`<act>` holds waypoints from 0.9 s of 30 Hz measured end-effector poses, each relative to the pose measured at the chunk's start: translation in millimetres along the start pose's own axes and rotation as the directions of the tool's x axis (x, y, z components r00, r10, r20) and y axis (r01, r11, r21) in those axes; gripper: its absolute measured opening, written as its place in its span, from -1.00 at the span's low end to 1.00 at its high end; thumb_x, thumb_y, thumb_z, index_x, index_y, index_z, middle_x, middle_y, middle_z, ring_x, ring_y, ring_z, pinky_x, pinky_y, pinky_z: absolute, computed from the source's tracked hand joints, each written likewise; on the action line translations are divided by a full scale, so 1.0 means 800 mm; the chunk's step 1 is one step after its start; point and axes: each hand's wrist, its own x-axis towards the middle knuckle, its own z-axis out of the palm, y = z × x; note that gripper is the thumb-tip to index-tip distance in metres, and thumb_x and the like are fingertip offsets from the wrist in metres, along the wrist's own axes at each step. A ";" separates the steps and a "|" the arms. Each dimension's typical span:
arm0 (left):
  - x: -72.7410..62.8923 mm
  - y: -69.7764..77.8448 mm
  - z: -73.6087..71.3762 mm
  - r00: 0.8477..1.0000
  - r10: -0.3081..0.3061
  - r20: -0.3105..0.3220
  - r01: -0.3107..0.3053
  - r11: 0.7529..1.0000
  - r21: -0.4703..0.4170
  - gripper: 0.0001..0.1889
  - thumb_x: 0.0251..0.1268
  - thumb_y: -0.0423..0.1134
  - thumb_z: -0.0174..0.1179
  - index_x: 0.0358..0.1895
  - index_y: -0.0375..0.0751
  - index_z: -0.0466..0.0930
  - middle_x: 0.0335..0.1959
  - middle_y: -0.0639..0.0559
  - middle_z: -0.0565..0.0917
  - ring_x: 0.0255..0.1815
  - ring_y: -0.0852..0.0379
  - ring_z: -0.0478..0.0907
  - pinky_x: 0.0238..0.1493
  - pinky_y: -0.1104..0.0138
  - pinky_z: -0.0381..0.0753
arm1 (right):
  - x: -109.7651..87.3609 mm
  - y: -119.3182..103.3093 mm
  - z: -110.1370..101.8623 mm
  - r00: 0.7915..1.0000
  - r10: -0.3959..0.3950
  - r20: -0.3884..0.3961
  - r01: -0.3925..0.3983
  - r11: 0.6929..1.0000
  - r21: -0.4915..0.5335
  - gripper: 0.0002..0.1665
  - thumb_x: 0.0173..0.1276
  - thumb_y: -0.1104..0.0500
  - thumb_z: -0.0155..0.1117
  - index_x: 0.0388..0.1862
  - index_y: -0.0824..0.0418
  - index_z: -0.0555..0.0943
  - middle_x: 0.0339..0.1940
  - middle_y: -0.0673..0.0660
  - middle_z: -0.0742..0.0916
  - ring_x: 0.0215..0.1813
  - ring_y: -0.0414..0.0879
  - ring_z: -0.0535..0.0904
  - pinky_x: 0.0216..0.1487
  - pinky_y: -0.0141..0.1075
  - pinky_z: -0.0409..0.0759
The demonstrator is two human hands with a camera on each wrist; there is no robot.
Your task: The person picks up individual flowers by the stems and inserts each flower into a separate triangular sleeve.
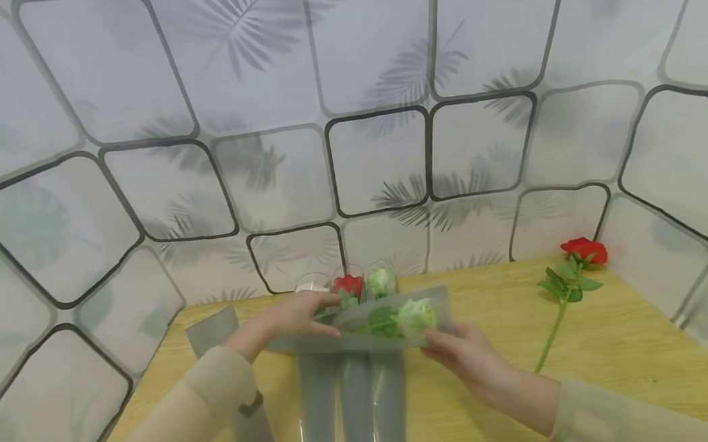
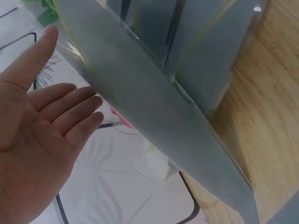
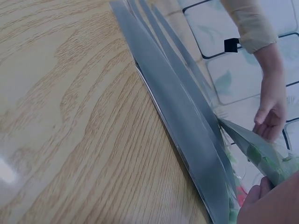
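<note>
A pale green-white rose (image 1: 417, 317) lies sideways inside a grey translucent flower sleeve (image 1: 337, 337), above several other sleeves. With thumb and fingers, my right hand (image 1: 468, 357) pinches this wrapped rose at its bloom end. My left hand (image 1: 295, 316) is over the sleeve's middle; in the left wrist view, that left hand (image 2: 42, 123) has its fingers extended along the sleeve's edge (image 2: 140, 98) and its thumb near green leaves. Beneath, wrapped roses lie side by side on the table: a white rose (image 1: 312, 286), a red rose (image 1: 348, 285) and a pale green rose (image 1: 381, 282).
A loose red rose (image 1: 584, 251) with a leafy green stem lies on the right of the wooden table (image 1: 637, 366). Under my left forearm lies another grey sleeve (image 1: 214, 327). A patterned cloth wall (image 1: 380, 158) rises behind and at both sides.
</note>
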 end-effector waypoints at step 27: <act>0.003 0.008 0.025 0.988 0.153 0.025 -0.148 0.980 -0.135 -0.70 0.36 -0.33 0.41 -0.54 -0.22 0.56 -0.65 0.30 0.25 -0.59 0.42 0.15 -0.47 0.53 0.15 | 0.020 -0.044 -0.024 0.995 -0.009 -0.103 0.027 0.985 0.173 -0.29 0.73 0.31 -0.03 0.67 0.52 -0.01 0.04 -0.05 0.67 0.00 -0.33 0.75 0.28 -0.48 0.67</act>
